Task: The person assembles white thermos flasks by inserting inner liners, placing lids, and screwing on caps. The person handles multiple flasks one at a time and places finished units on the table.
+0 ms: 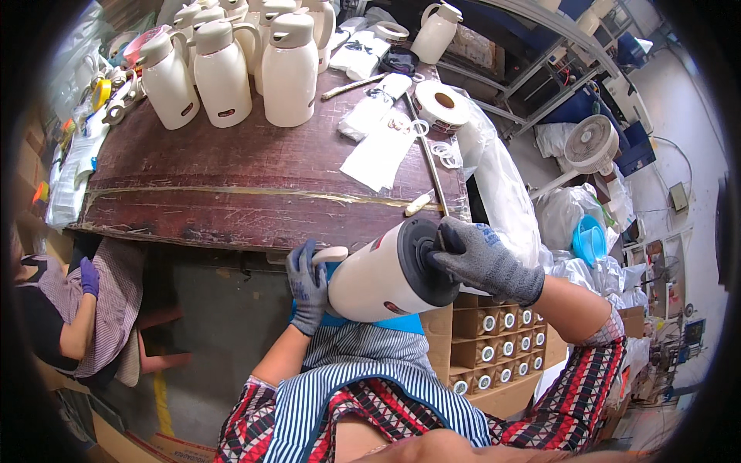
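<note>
A cream vacuum jug (pixel 367 282) lies tilted across my lap, its dark base (pixel 417 258) turned to the right. My left hand (pixel 307 287), in a grey glove, is closed at the jug's handle (pixel 332 254) end. My right hand (pixel 480 258), gloved in the same grey, has its fingers closed at the middle of the dark base; the fingertips are partly hidden. Small dark labels show on the jug's side. Beyond it on the wooden table stand several finished-looking cream jugs (pixel 289 77), upright with lids and handles.
On the brown table (pixel 231 201) lie a label roll (pixel 441 106), white rings (pixel 446 154), plastic sleeves (pixel 380 160), a long metal rod (pixel 430 166) and a small white-handled tool (pixel 418 203). A divided carton (pixel 494 343) stands below right. Another person (pixel 73 316) sits at left.
</note>
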Action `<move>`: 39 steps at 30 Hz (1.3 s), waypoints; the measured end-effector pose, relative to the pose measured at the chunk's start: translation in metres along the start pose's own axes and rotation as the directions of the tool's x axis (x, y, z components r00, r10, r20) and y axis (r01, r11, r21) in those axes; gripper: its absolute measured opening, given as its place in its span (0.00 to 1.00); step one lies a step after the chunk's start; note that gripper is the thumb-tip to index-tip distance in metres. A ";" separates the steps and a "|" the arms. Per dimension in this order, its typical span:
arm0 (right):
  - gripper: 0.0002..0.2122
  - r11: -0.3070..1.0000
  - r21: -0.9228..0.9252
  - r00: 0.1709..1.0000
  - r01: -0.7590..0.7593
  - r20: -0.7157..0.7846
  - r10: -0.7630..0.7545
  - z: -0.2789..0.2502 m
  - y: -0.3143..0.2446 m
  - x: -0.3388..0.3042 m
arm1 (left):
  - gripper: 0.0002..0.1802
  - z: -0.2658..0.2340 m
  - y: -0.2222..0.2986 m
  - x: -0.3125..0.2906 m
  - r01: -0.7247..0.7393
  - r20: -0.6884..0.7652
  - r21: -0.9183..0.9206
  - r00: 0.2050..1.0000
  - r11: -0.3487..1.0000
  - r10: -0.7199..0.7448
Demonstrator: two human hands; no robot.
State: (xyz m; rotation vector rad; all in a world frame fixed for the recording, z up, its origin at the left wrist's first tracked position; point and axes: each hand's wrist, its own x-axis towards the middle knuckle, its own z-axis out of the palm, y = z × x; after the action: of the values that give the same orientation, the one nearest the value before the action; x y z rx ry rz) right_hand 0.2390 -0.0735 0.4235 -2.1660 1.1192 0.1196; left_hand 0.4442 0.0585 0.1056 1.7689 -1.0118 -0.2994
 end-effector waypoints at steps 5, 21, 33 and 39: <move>0.13 0.995 0.096 0.999 -0.017 0.031 0.014 0.005 0.003 0.011 | 0.40 -0.035 0.086 0.027 -0.522 -0.045 -0.574 0.789 0.631 0.613; 0.09 0.640 -0.140 0.571 0.756 -0.337 -0.748 -0.023 0.035 0.034 | 0.41 -0.063 0.112 0.042 -0.613 -0.017 -0.595 0.656 0.520 0.754; 0.20 0.870 -0.161 0.686 0.467 -0.554 -0.471 0.072 0.080 0.084 | 0.42 -0.076 0.115 0.035 -0.635 -0.015 -0.503 0.685 0.586 0.729; 0.40 0.620 -0.314 0.645 0.719 -0.033 -0.764 0.065 0.058 -0.020 | 0.47 -0.031 -0.017 0.001 -0.042 0.011 -0.176 0.999 0.983 0.044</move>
State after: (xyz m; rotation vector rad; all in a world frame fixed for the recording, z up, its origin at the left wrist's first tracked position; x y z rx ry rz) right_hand 0.1970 -0.0431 0.3503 -2.7630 0.1789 -0.3103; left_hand 0.4724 0.0801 0.1044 1.5855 -1.0016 -0.3645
